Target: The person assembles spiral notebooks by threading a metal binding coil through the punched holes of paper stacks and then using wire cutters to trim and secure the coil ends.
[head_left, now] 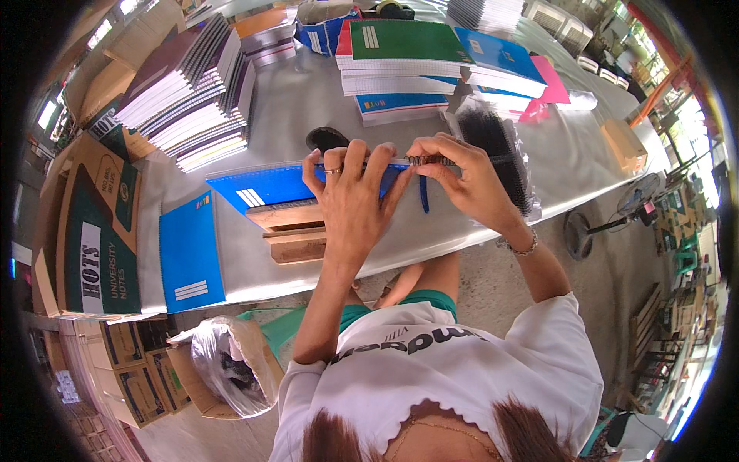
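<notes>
Grips oblong blue paper notebook (269, 187) left-to-right in left hand (354, 189). Pinches black spiral coil (434, 161) at right end in right hand (465, 171).

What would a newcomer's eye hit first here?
Probably the hands at centre: the left hand gripping a bright blue notebook along its upper edge, the right hand pinching a dark coil at its right end. Next, likely, the tall, slanting purple-topped stack at upper left, then the green notebook atop the pile at top centre.
</notes>
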Tool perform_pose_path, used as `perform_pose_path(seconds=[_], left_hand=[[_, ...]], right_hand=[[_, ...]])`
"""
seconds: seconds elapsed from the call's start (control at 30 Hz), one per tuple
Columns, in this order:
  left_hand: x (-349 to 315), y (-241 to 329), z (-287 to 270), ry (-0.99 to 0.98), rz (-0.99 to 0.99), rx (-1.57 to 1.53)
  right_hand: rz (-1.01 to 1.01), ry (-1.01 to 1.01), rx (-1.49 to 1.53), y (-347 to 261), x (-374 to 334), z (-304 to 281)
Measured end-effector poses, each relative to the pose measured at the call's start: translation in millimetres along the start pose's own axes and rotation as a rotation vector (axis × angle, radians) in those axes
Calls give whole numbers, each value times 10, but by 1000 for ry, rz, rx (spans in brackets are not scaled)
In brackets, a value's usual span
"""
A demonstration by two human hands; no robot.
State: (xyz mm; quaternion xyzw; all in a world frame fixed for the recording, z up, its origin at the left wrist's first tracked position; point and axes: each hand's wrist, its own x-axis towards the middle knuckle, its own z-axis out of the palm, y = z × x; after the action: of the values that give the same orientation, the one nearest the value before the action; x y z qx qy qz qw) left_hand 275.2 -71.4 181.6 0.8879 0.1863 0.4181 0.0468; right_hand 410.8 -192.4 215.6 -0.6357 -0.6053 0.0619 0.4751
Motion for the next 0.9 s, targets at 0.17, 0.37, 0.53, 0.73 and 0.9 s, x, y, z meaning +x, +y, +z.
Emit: perform_pose_path(seconds=[0.17, 0.37, 0.53, 0.73, 0.9], left_hand=[[6, -3, -12, 4, 5, 5], [-68, -19, 6, 32, 13, 12], [-227, -8, 45, 86, 19, 28], [-214, -7, 44, 74, 17, 12], [-166, 11, 49, 55, 14, 34]], right_hand=[[-6, 13, 31, 16, 6, 17], [-99, 10, -86, -16, 24, -15], [-221, -141, -124, -72, 75, -131], [-153, -125, -100, -44, -13, -132], [-92, 25, -80, -43, -136, 29]])
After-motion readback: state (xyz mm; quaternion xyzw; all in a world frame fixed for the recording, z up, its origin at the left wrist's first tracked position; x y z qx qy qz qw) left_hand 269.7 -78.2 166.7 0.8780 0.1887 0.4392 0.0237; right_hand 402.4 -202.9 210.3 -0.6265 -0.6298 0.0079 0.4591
